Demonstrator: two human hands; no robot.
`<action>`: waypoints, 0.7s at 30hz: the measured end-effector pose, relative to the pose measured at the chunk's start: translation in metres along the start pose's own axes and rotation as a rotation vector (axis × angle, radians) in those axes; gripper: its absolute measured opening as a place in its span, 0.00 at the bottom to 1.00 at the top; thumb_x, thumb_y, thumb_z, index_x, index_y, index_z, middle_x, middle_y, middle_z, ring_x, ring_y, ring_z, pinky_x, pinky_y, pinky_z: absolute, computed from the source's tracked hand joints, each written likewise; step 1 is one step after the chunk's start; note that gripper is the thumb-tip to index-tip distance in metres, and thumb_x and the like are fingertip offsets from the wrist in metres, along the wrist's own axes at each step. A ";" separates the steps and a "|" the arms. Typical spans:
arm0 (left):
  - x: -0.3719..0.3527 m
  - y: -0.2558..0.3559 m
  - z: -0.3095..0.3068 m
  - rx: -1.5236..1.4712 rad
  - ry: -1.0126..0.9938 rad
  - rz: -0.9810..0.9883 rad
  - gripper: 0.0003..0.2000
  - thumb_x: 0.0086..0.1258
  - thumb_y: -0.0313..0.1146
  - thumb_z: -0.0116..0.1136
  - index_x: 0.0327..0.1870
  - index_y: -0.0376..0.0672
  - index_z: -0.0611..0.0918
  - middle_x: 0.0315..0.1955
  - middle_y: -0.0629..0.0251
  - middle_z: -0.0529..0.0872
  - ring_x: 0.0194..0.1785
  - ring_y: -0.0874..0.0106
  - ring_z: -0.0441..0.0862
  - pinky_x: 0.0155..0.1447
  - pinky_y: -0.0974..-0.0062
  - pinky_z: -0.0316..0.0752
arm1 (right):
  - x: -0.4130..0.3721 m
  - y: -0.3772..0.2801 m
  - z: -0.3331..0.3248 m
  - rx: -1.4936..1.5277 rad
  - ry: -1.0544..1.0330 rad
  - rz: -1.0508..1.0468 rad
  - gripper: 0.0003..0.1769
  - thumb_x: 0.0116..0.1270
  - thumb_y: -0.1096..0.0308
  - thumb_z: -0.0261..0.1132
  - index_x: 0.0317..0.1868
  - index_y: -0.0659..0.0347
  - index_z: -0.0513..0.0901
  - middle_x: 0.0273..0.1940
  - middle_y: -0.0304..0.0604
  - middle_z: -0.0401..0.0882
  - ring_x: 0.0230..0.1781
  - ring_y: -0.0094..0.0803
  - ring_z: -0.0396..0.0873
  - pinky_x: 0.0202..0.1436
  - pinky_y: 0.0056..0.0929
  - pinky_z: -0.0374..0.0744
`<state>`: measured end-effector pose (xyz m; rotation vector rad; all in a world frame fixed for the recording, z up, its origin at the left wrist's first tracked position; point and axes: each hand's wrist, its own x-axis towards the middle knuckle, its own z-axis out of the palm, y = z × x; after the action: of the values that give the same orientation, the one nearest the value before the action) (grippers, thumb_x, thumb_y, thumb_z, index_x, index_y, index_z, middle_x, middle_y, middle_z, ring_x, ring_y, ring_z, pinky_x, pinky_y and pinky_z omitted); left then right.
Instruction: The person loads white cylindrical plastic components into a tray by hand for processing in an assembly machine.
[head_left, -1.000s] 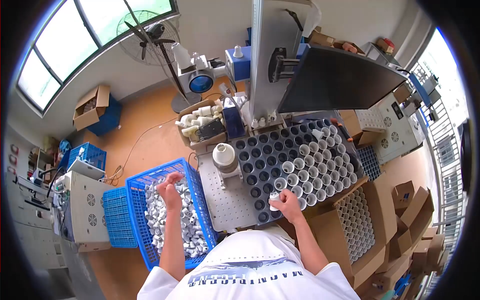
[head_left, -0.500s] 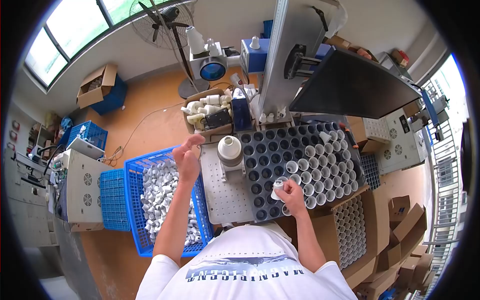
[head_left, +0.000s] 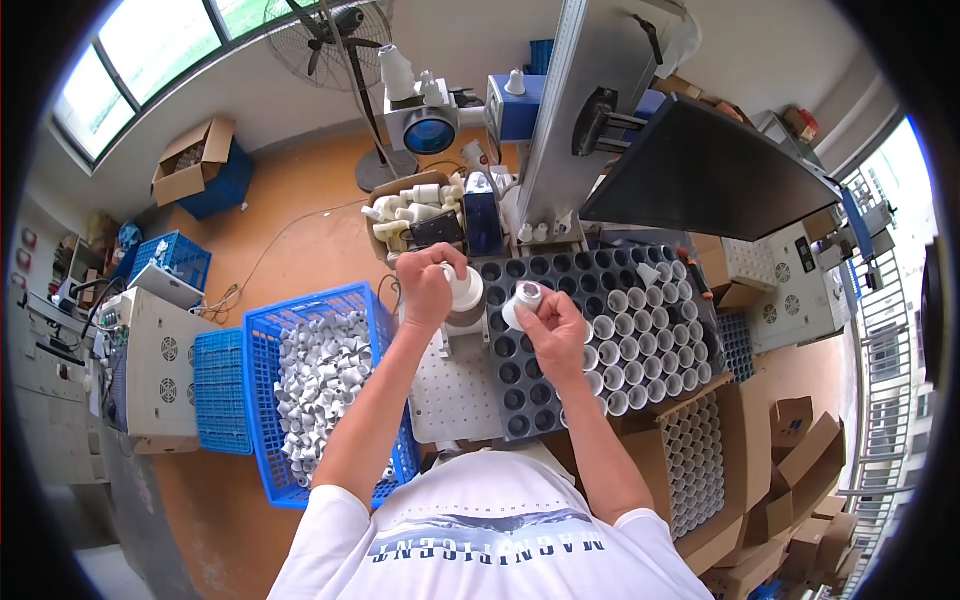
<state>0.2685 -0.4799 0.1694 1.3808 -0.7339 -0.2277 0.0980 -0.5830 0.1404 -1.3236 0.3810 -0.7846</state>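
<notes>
My left hand (head_left: 428,286) is closed, its fingers curled against the white plastic cone-shaped piece (head_left: 463,291) on top of a grey cylindrical fixture (head_left: 466,325). Just to the right, my right hand (head_left: 557,338) pinches a white plastic cup-shaped fitting (head_left: 522,302) between thumb and fingers, held above the left edge of a dark tray (head_left: 515,375). Rows of white cups (head_left: 630,349) fill the right part of that tray, while round holes show along its left and far sides. A perforated metal plate (head_left: 450,405) lies under the fixture.
A blue basket (head_left: 262,420) of loose white fittings (head_left: 312,385) stands at left. Behind the fixture is a box of white parts (head_left: 415,207). A lens head (head_left: 428,132), metal column (head_left: 560,130) and monitor (head_left: 710,175) rise beyond. Cardboard boxes (head_left: 790,470) crowd the right.
My left hand has moved right and closed at the piece on the fixture. My right hand, still holding the white fitting, has gone away from my body and left, closer to the fixture.
</notes>
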 end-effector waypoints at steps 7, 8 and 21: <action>-0.063 -0.041 -0.184 0.313 0.542 0.064 0.12 0.45 0.22 0.37 0.18 0.29 0.78 0.22 0.61 0.82 0.31 0.70 0.79 0.49 0.76 0.73 | 0.029 0.035 0.062 -0.400 -0.138 -0.322 0.16 0.57 0.72 0.72 0.27 0.63 0.70 0.56 0.51 0.79 0.58 0.42 0.77 0.59 0.34 0.74; -0.088 -0.069 -0.223 0.341 0.569 0.054 0.13 0.48 0.22 0.38 0.21 0.30 0.80 0.26 0.60 0.84 0.34 0.70 0.80 0.52 0.74 0.73 | 0.029 0.036 0.062 -0.438 -0.131 -0.342 0.16 0.56 0.72 0.73 0.27 0.63 0.70 0.56 0.50 0.79 0.59 0.44 0.76 0.59 0.35 0.74; -0.449 -0.204 -0.269 0.769 0.904 -0.967 0.12 0.57 0.26 0.47 0.37 0.25 0.70 0.33 0.44 0.80 0.38 0.57 0.79 0.44 0.61 0.74 | 0.042 0.054 -0.092 -0.716 0.095 -0.319 0.12 0.56 0.67 0.69 0.29 0.63 0.74 0.54 0.55 0.78 0.57 0.50 0.74 0.60 0.40 0.72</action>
<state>0.1402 -0.0573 -0.1774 2.2429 0.7298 -0.0335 0.0820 -0.6759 0.0744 -2.0549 0.5654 -1.0284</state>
